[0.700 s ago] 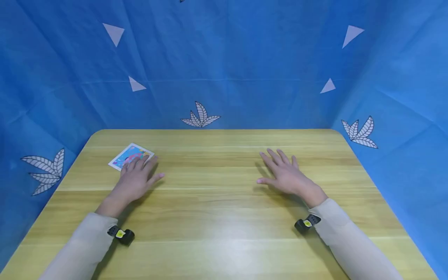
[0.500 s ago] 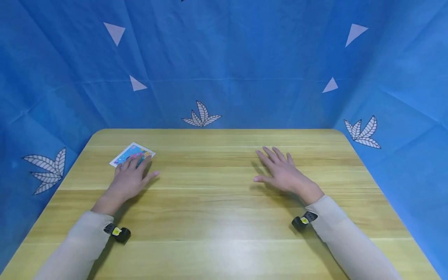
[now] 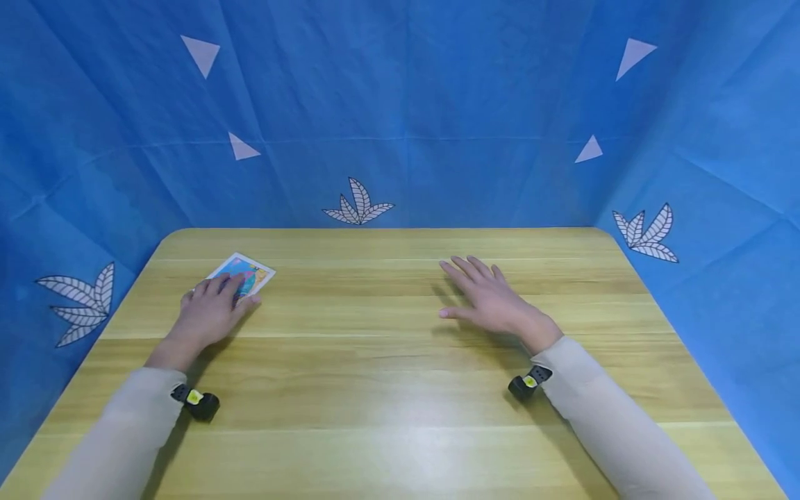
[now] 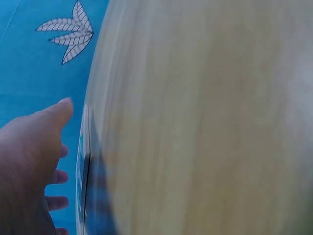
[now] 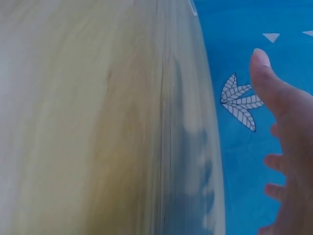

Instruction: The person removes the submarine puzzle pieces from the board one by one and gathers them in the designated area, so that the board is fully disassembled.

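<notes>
A flat, square picture board [image 3: 258, 273] with a white border and a colourful print lies on the table at the far left. My left hand [image 3: 207, 312] hovers over its near left part, fingers spread loosely and hiding that part of the print. Seen edge-on in the left wrist view, the board [image 4: 84, 166] is a thin slab, with a gap between it and the fingertips of the left hand [image 4: 29, 161]. My right hand [image 3: 490, 301] is held above the table right of centre, fingers spread, holding nothing. Its shadow falls on the wood in the right wrist view.
The wood-grain table [image 3: 375, 389] has rounded far corners. Blue cloth [image 3: 406, 90] printed with white triangles and leaves hangs behind it and along both sides. Each wrist carries a small black camera [image 3: 203, 407] on a strap.
My left hand has moved left across the board, uncovering its right side. The right hand has drifted left and slightly away from me. The board stays in place.
</notes>
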Tool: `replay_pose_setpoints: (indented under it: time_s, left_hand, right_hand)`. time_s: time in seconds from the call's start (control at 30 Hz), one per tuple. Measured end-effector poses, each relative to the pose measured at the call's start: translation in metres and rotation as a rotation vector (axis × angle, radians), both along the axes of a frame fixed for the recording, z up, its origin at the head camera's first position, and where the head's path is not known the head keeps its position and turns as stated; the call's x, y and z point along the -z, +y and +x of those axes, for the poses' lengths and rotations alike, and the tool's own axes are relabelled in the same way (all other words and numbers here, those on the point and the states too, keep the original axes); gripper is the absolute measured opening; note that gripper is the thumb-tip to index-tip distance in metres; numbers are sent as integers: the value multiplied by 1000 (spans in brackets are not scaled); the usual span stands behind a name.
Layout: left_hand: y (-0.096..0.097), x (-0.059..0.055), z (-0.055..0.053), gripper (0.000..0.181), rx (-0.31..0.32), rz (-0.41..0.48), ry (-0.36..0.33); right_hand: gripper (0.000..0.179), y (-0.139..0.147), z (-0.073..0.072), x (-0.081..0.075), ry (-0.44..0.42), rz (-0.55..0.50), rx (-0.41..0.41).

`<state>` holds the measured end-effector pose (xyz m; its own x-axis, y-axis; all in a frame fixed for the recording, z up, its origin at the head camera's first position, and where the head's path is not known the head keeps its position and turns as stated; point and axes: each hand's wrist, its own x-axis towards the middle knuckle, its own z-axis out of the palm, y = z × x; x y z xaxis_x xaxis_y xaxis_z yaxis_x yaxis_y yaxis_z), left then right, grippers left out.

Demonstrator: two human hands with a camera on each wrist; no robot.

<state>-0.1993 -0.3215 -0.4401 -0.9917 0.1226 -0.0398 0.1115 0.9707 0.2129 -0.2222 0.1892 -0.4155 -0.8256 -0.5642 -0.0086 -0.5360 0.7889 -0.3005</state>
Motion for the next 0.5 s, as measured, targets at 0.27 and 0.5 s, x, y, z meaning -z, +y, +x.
replay_pose_setpoints:
  time_s: [0.27,0.5]
  left_hand:
    - [-17,4,-5,84,-17,-6,-75]
    - [-20,3,-2,83,5,17,-82]
  right_hand:
    - [91,-17,-11,1,42,-11,-86]
    - [90,-39,-21,-4,67,-5,-144]
